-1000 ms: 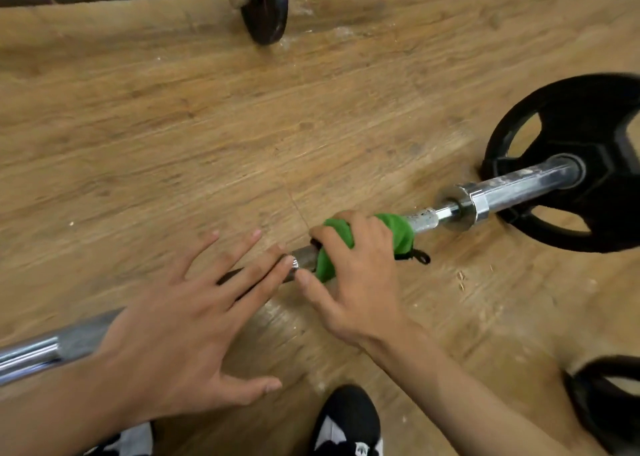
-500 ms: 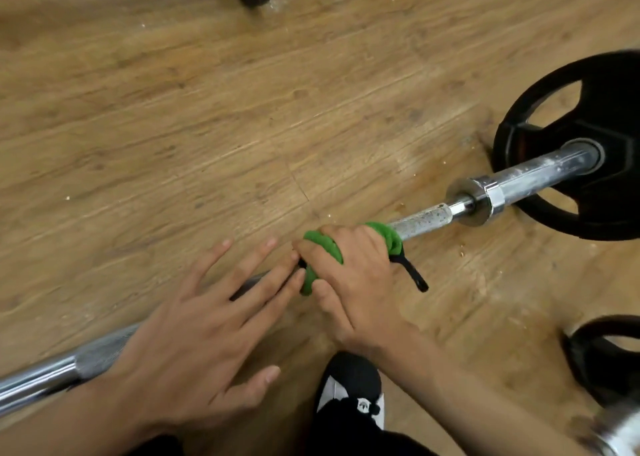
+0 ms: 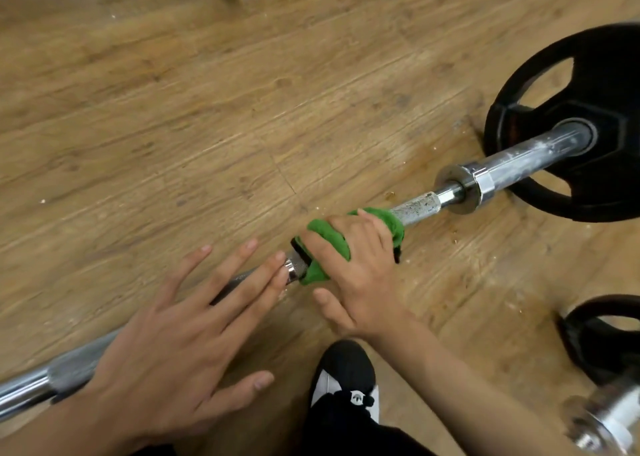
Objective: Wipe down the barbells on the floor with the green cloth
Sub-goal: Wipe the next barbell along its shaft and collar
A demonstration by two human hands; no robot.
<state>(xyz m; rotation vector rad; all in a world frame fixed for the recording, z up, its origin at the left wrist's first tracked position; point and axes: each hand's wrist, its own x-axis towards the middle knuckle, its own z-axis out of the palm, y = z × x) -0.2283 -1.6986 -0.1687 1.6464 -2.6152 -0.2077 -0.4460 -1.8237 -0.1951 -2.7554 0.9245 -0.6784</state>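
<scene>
Wiping step in hand: right hand [image 3: 356, 272] grasps the green cloth [image 3: 329, 239], which is wrapped round the barbell [image 3: 415, 210] shaft on the floor [image 3: 207, 109], near the collar [image 3: 460, 189] and black plate [image 3: 606, 144]. Left hand [image 3: 166, 348] lies flat with fingers straight across the shaft, grasping nothing. White specks show on the bare knurling beyond the cloth. Next move probably calls for sliding the cloth toward the collar with a firm squeeze, while the left hand stops the bar rolling.

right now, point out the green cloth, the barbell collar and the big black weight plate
green cloth [image 3: 393, 225], head view, on the fold wrapped round the bar beside the fingers
barbell collar [image 3: 464, 178], head view, on the steel flange
black weight plate [image 3: 609, 75], head view, on the solid upper face
</scene>
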